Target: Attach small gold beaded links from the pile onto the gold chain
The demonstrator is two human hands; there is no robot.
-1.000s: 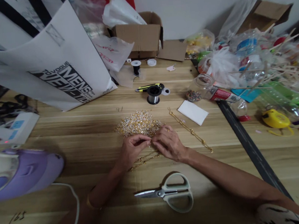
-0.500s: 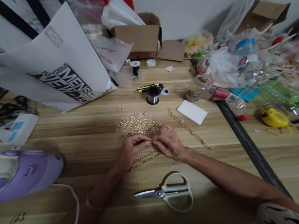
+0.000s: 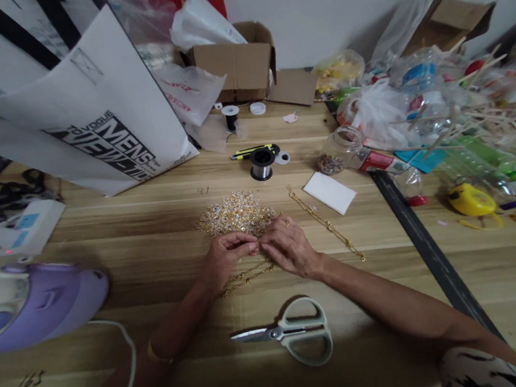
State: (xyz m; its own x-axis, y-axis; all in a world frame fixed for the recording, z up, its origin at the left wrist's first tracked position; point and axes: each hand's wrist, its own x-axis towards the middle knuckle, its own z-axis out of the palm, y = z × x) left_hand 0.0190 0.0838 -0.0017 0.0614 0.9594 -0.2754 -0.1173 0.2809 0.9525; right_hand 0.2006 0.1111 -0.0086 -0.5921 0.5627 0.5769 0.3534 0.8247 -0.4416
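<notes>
In the middle of the table my left hand (image 3: 230, 254) and my right hand (image 3: 290, 248) meet fingertip to fingertip, both closed in a pinch. Whatever is between the fingertips is too small to make out. Just below them a gold chain (image 3: 247, 275) lies doubled on the wood, its upper end passing out of sight under my right hand. Directly beyond my fingers is a heap of small gold and clear beads or links (image 3: 235, 213). A second gold chain (image 3: 329, 226) with knot-like ornaments stretches out to the right of my right hand.
Scissors (image 3: 285, 332) with pale handles lie near me. Beyond the heap are a wire spool (image 3: 262, 165), a yellow-black cutter (image 3: 247, 152) and a white pad (image 3: 330, 192). A beads jar (image 3: 340, 149) lies tilted at right; a purple appliance (image 3: 62, 297) stands left.
The view has shifted very slightly. Both hands keep their pinch at the same spot, with only small finger movement; the things on the table stay put.
</notes>
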